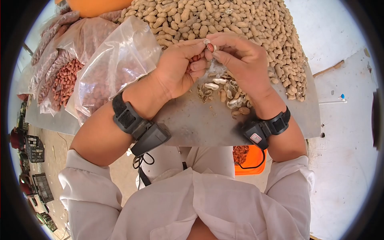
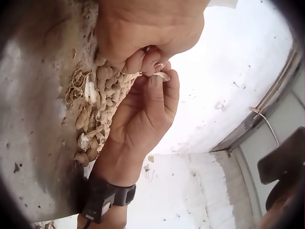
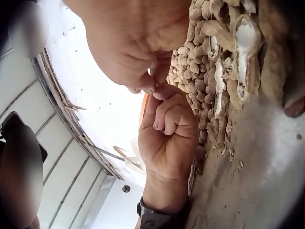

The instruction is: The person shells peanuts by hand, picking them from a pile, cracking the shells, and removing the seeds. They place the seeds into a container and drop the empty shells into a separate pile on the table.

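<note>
Both hands meet over the near edge of a heap of unshelled peanuts (image 1: 276, 44). An opened peanut shell (image 1: 215, 48) with a red kernel (image 1: 210, 47) in it is pinched by the right hand (image 1: 244, 60) between thumb and fingers. The left hand (image 1: 180, 66) touches the same shell with its thumb and forefinger, its other fingers curled round several red kernels (image 1: 195, 58). In the left wrist view a pale shell piece (image 2: 163, 76) shows at the right hand's fingertips (image 2: 155, 82). The right wrist view shows the left hand (image 3: 169, 133) with curled fingers; the shell is hidden there.
Empty shells (image 1: 212, 86) lie on the metal table (image 1: 192, 124) below the hands. Clear plastic bags (image 1: 116, 60) of red kernels stand at the left, near an orange container (image 1: 98, 6). An orange basket (image 1: 251, 168) sits below the table edge. Black crates (image 1: 43, 188) stand at far left.
</note>
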A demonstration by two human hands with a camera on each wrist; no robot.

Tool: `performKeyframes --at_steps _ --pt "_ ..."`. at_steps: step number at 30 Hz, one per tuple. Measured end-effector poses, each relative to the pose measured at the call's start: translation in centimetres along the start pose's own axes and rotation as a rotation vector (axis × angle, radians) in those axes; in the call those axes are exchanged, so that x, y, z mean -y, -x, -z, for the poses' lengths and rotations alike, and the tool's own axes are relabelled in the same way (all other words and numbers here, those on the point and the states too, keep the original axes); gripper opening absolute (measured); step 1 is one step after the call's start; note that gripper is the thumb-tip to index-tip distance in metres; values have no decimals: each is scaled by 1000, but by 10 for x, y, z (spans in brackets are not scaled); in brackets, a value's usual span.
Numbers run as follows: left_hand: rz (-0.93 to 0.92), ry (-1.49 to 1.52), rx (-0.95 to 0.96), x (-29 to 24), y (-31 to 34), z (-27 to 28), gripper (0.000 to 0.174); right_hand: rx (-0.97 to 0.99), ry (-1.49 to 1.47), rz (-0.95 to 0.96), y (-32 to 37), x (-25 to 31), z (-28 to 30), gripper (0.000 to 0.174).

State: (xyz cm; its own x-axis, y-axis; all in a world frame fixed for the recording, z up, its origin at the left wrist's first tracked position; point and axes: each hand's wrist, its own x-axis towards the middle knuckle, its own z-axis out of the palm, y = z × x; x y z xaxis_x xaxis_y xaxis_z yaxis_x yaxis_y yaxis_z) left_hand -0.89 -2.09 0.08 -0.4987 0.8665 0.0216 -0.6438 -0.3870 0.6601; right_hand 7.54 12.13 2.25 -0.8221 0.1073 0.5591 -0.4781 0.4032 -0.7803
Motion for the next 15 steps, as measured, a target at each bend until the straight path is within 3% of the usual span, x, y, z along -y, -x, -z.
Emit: performKeyframes --at_steps 4,7,10,15 --pt "43 29 -16 -1 1 1 16 30 193 125 0 2 1 20" --pt "93 47 -55 1 0 0 18 24 448 355 -3 2 3 23" --pt "131 71 -58 2 -2 2 19 2 475 365 -4 5 1 22" --pt "87 96 -85 -1 -2 5 19 -28 292 91 -1 12 4 18"
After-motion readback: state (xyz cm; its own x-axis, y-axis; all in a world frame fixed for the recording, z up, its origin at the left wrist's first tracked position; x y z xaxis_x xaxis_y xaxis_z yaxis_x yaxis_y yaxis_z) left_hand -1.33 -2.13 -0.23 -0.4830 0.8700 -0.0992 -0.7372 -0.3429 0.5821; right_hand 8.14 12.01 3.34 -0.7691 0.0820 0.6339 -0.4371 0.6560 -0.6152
